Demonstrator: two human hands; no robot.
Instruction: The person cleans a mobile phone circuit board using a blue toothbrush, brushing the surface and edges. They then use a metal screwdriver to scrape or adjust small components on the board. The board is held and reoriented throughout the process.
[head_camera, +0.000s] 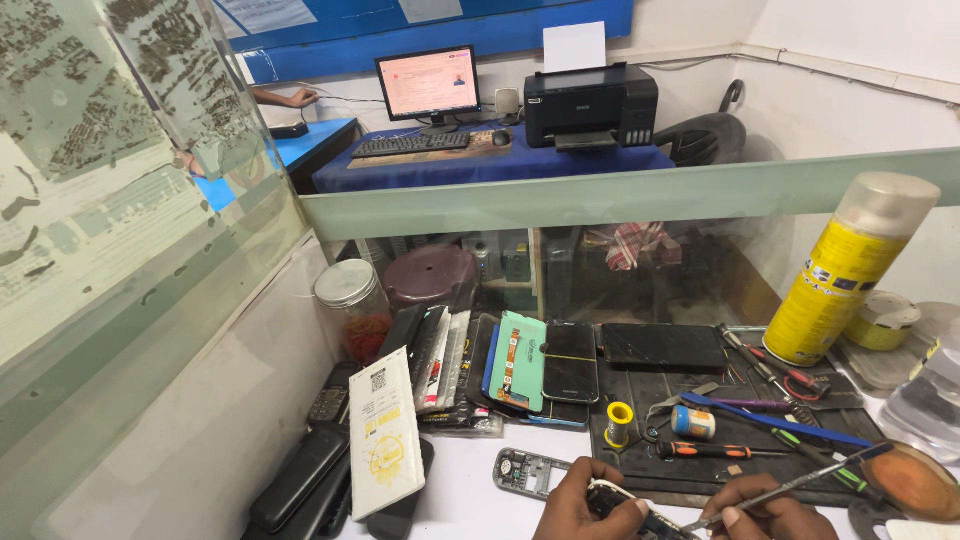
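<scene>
At the bottom edge of the head view, my left hand (585, 505) grips a small dark phone part (625, 512) with a thin white wire looping over it. My right hand (765, 515) pinches a slim metal tool (800, 482) with a blue handle, its tip touching that part. Both hands rest at the near edge of a black work mat (650, 395). An opened grey phone frame (528, 472) lies just left of my left hand.
Phones (570, 362) and a green-backed handset (520, 360) lie stacked behind the mat. Screwdrivers (700, 450), a solder spool (619, 422), a yellow spray can (845, 270), a glass jar (350, 305) and glass partitions surround the bench. Another person's hand (295, 98) is by the far desk.
</scene>
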